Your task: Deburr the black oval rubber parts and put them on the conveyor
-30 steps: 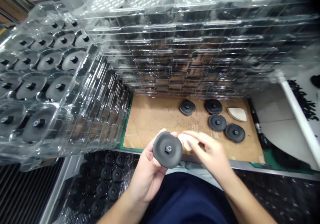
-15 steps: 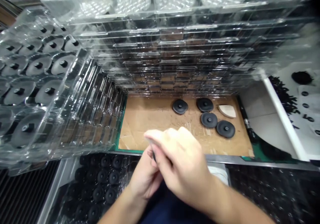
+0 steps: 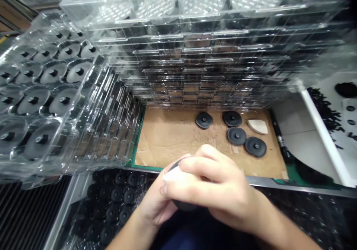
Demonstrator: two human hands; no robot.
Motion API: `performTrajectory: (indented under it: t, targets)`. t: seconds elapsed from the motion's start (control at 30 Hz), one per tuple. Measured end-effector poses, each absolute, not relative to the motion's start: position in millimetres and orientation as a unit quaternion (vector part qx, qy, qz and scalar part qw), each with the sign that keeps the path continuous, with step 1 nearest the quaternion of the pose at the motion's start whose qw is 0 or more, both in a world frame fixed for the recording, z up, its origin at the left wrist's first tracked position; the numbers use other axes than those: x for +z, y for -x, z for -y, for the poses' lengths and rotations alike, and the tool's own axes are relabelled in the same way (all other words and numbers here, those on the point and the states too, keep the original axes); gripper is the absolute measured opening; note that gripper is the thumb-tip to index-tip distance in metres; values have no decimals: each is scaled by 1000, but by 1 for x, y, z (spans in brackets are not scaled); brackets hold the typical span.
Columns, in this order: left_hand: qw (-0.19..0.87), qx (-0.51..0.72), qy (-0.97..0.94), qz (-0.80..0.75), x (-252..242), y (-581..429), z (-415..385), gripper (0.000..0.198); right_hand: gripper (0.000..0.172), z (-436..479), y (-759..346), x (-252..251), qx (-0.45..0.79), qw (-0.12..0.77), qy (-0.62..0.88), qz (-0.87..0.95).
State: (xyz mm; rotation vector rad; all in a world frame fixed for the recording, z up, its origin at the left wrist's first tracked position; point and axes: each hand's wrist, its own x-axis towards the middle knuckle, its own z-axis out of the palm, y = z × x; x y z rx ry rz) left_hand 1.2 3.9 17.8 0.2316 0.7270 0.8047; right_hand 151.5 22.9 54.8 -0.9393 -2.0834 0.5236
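My left hand (image 3: 156, 200) cups a dark rounded disc (image 3: 175, 164) low in front of my body. Bent over the top of it is my right hand (image 3: 220, 185), its fingers closed across the disc and covering most of it. A bright white patch shows beneath those fingers; I cannot make out what it is. Just beyond the hands, several similar black discs (image 3: 237, 136) with small raised centres lie on a cardboard sheet (image 3: 164, 138). Beside them sits a cream wedge-shaped piece (image 3: 257, 126).
Tall stacks of clear plastic trays (image 3: 195, 49) stand behind the cardboard, and another tray stack (image 3: 111, 120) rises at the left with dark discs in its top tray. A white-edged bin wall (image 3: 323, 131) stands right, small black parts (image 3: 325, 107) beyond. More discs (image 3: 111, 213) sit lower left.
My right hand has turned and shifted lower, its fingers now lying across the disc. More of the disc's dark edge shows. The whole view has shifted slightly.
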Motion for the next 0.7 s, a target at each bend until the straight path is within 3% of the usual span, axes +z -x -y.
performTrajectory:
  t: [0.07, 0.13, 0.27, 0.43, 0.6, 0.7]
  targets:
    - [852, 381, -116, -339, 18, 1, -4, 30, 27, -32, -155, 46, 253, 408, 365, 798]
    - [858, 388, -98, -321, 16, 4, -3, 37, 26, -33, -162, 31, 268, 411, 457, 742]
    - [878, 375, -57, -292, 12, 8, -3, 48, 24, -5, -173, -20, 326, 332, 591, 658]
    - [891, 368, -45, -262, 7, 8, -3, 59, 26, 27, -178, -74, 340, 280, 609, 659]
    - [903, 360, -82, -222, 8, 4, -2, 52, 21, 12, -182, -19, 295, 333, 636, 631]
    - [891, 348, -115, -269, 12, 0, 0, 59, 24, -1, -172, 36, 214, 405, 493, 740]
